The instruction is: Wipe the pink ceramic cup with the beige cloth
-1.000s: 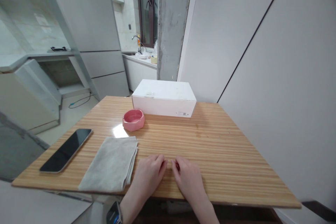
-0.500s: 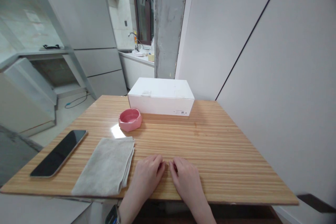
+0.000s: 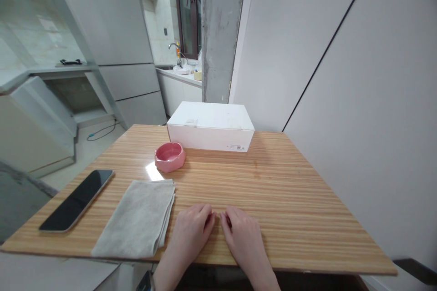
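Note:
Both hands rest on the wooden table near its front edge, thumbs facing each other with a narrow gap between. My left hand (image 3: 193,223) is loosely closed, fingers curled under, with no object showing in it. In the same curled pose, my right hand (image 3: 241,227) lies beside it and no object shows there either. Just left of my left hand is a folded grey cloth (image 3: 138,218). A pink octagonal bowl (image 3: 170,158) stands beyond the cloth, and its inside looks bare. At the far left lies a black-screened smartphone (image 3: 78,201).
A white cardboard box (image 3: 210,127) sits closed at the table's (image 3: 290,209) back edge, behind the bowl. A white wall (image 3: 375,122) runs along the right side. Behind are a fridge (image 3: 109,22), a grey pillar (image 3: 220,32) and a sink counter with a faucet (image 3: 178,54).
The camera view has shifted very slightly. Both hands and the things on the table keep their places.

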{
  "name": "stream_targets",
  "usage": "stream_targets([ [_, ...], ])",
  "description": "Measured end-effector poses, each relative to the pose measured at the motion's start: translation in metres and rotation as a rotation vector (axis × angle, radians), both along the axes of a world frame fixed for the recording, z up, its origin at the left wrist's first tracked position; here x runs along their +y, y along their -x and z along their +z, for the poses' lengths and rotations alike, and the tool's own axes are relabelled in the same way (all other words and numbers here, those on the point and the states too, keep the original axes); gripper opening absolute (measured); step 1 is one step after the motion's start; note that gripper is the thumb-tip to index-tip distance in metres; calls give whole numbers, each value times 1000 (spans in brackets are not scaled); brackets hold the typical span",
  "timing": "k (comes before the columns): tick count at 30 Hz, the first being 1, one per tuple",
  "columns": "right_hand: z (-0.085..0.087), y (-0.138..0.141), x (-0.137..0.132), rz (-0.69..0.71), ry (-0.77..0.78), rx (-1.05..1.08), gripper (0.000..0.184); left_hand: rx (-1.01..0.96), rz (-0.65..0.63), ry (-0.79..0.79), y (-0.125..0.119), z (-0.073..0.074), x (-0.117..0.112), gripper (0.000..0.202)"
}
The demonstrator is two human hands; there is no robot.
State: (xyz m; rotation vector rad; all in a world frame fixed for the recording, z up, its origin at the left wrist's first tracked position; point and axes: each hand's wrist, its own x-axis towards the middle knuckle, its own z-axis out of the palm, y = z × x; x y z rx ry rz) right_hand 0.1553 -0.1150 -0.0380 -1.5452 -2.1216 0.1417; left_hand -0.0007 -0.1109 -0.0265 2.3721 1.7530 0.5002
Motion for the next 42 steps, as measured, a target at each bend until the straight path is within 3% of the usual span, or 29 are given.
stream_targets([
  [22, -1, 0, -1, 35, 0, -40, 24, 66, -39, 38, -3, 10, -3, 27],
  [31, 0, -1, -2, 37, -17, -61, 26, 82, -50, 50, -8, 8, -5, 27],
  [35, -1, -1, -1, 40, -13, -60, 26, 87, -57, 142, -3, 30, -8, 24],
  [38, -1, -1, 0, 34, -4, -55, 26, -52, -180, 168, 22, 60, 14, 18],
  [40, -1, -1, -1, 32, -6, -47, 26, -100, -43, -66, 48, 74, 44, 21],
  [42, -1, -1, -1, 35, -9, -33, 27, -93, 138, -292, 74, 76, 77, 40],
])
